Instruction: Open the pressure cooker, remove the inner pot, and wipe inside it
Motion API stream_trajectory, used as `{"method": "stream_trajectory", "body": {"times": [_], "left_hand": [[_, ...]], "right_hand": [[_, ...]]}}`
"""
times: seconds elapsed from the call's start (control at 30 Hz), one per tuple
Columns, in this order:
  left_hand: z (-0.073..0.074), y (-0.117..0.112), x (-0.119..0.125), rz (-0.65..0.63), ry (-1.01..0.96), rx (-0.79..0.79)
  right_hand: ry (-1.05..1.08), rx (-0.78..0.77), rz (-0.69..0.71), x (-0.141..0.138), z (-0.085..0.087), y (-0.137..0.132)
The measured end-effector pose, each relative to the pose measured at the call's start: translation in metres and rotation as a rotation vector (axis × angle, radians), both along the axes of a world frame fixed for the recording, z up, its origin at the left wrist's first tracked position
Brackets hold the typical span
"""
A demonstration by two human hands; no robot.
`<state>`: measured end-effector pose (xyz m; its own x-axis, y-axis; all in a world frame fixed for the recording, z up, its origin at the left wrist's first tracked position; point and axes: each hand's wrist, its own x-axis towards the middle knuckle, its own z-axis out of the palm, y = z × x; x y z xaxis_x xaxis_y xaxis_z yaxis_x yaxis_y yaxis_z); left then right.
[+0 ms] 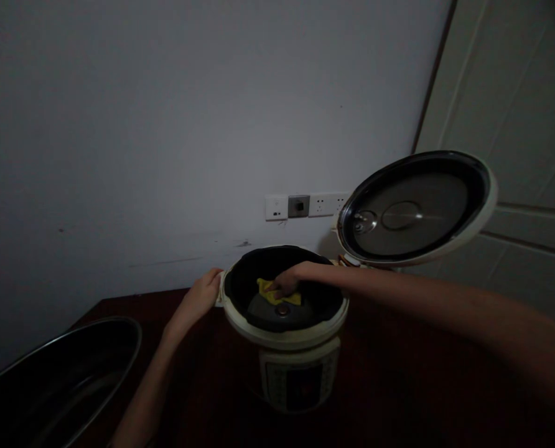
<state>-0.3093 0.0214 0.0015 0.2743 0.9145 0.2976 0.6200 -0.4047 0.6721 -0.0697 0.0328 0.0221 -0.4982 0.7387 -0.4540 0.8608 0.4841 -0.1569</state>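
Against a pale wall a dark reddish tabletop is seen, dimly lit. A panelled door stands at the right. On the tabletop a cream rice cooker is placed near the wall, its control panel facing the camera. Its hinged lid is raised and tilted back to the right, the metal inner plate being exposed. A large dark metal bowl is noted at the lower left, well apart from the cooker. A row of wall sockets is fixed just behind the cooker.

The left hand is laid on the cooker's left rim, with its fingers curled over the edge. The right hand is reached down into the cooker's cavity, its fingers pressed together on a yellow cloth. The cloth is held flat against the grey heating plate at the bottom, just behind the small central button.
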Motion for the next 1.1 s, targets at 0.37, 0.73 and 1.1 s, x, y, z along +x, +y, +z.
{"method": "stream_trajectory", "body": {"times": [0.37,0.73,1.1], "left_hand": [[0.001,0.0,0.001,-0.009,-0.02,0.023],[0.004,-0.003,0.003,0.005,-0.04,0.032],[0.004,-0.003,0.004,0.013,-0.044,0.028]], "right_hand": [[-0.1,-0.252,-0.047,0.042,0.019,-0.044],[0.134,-0.662,0.049,0.011,0.003,-0.056],[0.104,-0.398,0.377,-0.019,-0.021,-0.015]]}}
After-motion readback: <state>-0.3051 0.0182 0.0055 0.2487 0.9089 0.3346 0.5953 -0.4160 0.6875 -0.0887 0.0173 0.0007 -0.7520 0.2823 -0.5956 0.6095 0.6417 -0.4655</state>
